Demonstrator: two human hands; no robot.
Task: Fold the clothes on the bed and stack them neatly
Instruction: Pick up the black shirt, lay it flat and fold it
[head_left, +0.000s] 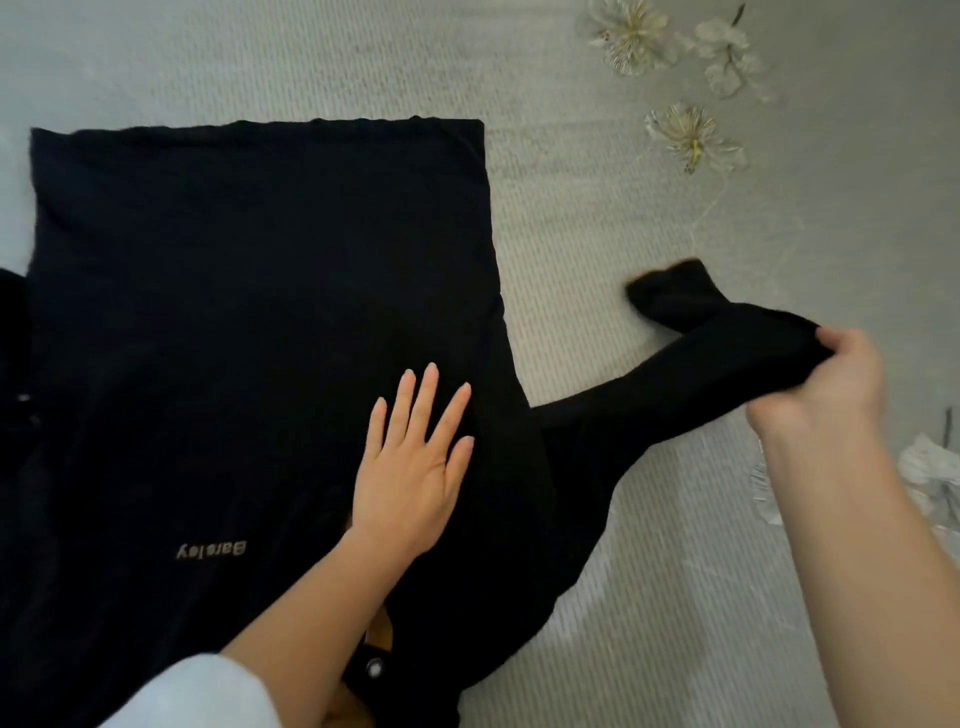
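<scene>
Head view. A black garment (234, 312) lies spread flat on a pale ribbed bedspread (597, 208) and fills the left and centre of the frame. Its straight hem runs across the upper left, and its lower part passes out of the frame at the bottom. Light lettering (210, 551) shows upside down on the fabric at lower centre-left. A small round button (372, 666) shows near the bottom edge, beside the left forearm.

The left hand (410, 467) rests palm down on the garment body at centre frame. Its fingers are straight and slightly spread, pointing toward the top of the frame, and it grips nothing. Its forearm enters from the lower left out of a white cuff (192, 696).

The garment's sleeve (649, 395) stretches out from the body toward the right of the frame and is lifted off the bedspread. The right hand (821, 384), at centre right, has its fingers curled round the sleeve a little short of the cuff. The cuff end (670, 291) hangs past the grip, up and to the left of the hand. This hand and the cuff are blurred, so the finger detail cannot be made out.

Pale flower prints (631, 34) mark the bedspread at upper right, and another (930, 473) shows at the right edge. A further piece of dark fabric (10, 364) shows at the left edge; I cannot tell what it is.
</scene>
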